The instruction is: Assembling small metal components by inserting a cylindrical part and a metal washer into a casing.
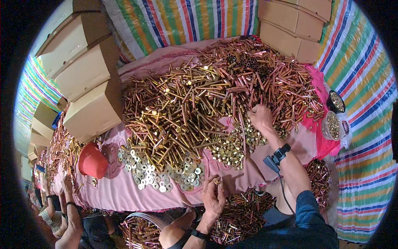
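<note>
My left hand [213, 198] is curled at the near edge of the pink cloth, with a small gold-coloured nut [217, 181] at its fingertips. Farther off, my right hand [261, 118] is closed over the edge of the copper-coloured metal sleeves [286, 89]; what its fingers grip is hidden. Below that hand lies a heap of gold-coloured nuts [232, 149]. A large pile of long gold-coloured bolts [174, 124] fills the middle of the cloth. Flat silvery washers [155, 176] are spread between the bolts and my left hand.
The pink cloth [137, 201] covers the work surface. A red bucket [93, 161] stands at left, below stacked cardboard boxes [89, 99]. Tubs of small parts [332, 124] sit at right. More metal parts [240, 220] lie below the near edge. Another person's arms [70, 211] show at lower left.
</note>
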Action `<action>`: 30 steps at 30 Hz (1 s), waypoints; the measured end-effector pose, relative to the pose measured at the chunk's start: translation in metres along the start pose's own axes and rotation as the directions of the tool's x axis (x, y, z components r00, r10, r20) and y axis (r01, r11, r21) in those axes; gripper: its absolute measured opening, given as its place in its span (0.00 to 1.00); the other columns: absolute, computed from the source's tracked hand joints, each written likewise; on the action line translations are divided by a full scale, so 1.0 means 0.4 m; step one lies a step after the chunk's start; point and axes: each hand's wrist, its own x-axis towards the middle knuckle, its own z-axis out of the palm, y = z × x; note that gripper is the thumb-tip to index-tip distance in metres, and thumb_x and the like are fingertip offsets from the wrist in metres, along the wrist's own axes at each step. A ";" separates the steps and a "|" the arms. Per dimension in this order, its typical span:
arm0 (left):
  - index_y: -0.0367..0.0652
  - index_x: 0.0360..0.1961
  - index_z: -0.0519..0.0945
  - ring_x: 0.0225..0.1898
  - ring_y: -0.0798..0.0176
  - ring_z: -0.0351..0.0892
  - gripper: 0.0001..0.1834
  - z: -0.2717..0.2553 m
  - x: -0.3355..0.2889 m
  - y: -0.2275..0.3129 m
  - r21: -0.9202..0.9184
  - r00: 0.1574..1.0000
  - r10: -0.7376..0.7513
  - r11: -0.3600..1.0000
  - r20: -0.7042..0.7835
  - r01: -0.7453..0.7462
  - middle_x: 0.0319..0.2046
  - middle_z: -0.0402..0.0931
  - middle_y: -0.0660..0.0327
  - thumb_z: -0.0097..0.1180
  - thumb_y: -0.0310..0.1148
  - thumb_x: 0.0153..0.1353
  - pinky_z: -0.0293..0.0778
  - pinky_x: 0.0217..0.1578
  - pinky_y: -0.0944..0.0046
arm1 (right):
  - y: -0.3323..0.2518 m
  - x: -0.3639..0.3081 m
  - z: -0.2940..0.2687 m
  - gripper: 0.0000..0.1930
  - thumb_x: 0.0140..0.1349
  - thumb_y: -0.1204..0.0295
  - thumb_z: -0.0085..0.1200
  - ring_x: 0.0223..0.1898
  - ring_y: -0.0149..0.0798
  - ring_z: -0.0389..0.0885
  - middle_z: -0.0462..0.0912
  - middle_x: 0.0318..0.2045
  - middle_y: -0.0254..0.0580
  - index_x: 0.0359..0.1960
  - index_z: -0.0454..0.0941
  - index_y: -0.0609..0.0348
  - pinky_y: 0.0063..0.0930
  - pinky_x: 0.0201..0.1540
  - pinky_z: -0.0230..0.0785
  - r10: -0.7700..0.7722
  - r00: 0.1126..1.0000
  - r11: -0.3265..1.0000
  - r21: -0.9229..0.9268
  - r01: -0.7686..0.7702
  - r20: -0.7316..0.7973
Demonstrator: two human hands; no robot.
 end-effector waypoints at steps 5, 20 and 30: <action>0.34 0.50 0.80 0.43 0.45 0.82 0.11 -0.011 -0.003 -0.006 0.068 0.999 0.019 0.998 -0.030 -0.017 0.45 0.79 0.46 0.55 0.28 0.70 0.78 0.44 0.54 | -0.037 -0.056 -0.046 0.14 0.62 0.67 0.61 0.32 0.49 0.86 0.86 0.32 0.57 0.39 0.80 0.68 0.43 0.39 0.77 -0.029 0.991 0.999 0.021 0.032 -0.128; 0.34 0.50 0.81 0.38 0.43 0.83 0.11 0.006 0.002 0.003 0.046 0.989 -0.145 0.988 -0.019 0.146 0.38 0.81 0.45 0.54 0.28 0.71 0.77 0.39 0.53 | -0.178 -0.314 -0.188 0.08 0.58 0.79 0.61 0.32 0.30 0.83 0.84 0.37 0.48 0.37 0.76 0.68 0.24 0.33 0.76 -0.411 0.778 0.760 0.649 0.004 0.476; 0.38 0.52 0.81 0.40 0.53 0.83 0.11 -0.004 0.011 0.017 0.062 0.993 -0.118 0.991 -0.008 0.118 0.39 0.83 0.49 0.55 0.29 0.72 0.77 0.44 0.57 | -0.224 -0.350 -0.156 0.08 0.56 0.76 0.63 0.31 0.25 0.79 0.83 0.29 0.36 0.36 0.80 0.65 0.25 0.33 0.71 -0.630 0.640 0.730 0.617 0.296 0.439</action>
